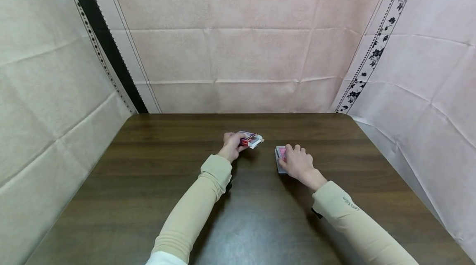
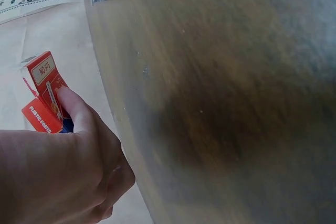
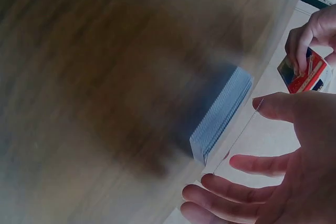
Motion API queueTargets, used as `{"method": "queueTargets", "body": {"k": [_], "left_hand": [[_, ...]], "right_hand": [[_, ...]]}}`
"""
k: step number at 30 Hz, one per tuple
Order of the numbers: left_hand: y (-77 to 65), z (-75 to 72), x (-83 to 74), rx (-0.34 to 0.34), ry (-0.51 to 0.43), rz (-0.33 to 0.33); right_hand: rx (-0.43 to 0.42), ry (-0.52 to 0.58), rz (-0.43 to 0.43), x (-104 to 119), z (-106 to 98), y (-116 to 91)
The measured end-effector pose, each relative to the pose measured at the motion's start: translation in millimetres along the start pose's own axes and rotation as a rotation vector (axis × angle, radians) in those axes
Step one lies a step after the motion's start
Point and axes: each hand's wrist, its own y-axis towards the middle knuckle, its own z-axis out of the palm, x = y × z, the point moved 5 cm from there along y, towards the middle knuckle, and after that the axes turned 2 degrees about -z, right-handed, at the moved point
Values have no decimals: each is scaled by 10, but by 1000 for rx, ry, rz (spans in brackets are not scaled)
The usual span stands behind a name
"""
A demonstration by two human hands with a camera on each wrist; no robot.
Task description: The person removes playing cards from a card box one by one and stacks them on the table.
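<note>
Presently, head view, centre: left hand (image 1: 231, 147) grips the card box (image 1: 251, 140). Left wrist view, left: likely light, crushable; hold its edges. Right wrist view, lower right: right hand (image 3: 294, 169) pinches a probably slippery card (image 3: 238, 137) near the deck (image 3: 223, 116).

A brown wood-grain table (image 1: 156, 145) with rounded far corners. Creased pale cloth (image 1: 256, 54) rises behind it and along both sides, with a black stripe (image 1: 108, 42) at left and a floral border (image 1: 377, 53) at right. Soft glare (image 1: 256, 232) lightens the table's near middle.
</note>
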Motion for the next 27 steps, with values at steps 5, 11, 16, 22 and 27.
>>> {"method": "queueTargets", "body": {"k": [5, 11, 16, 22, 27], "left_hand": [[-6, -21, 1, -8, 11, -5], [-20, -26, 4, -9, 22, -16], [-21, -12, 6, -1, 22, -18], [-20, -11, 8, 2, 19, -19], [-19, -19, 6, 5, 15, -19]], "right_hand": [[-8, -25, -1, 11, 46, -4], [2, -45, 8, 15, 69, 12], [7, -58, 12, 13, 87, 16], [20, -77, 2, 17, 106, 10], [32, -77, -6, 25, 104, -2]]}}
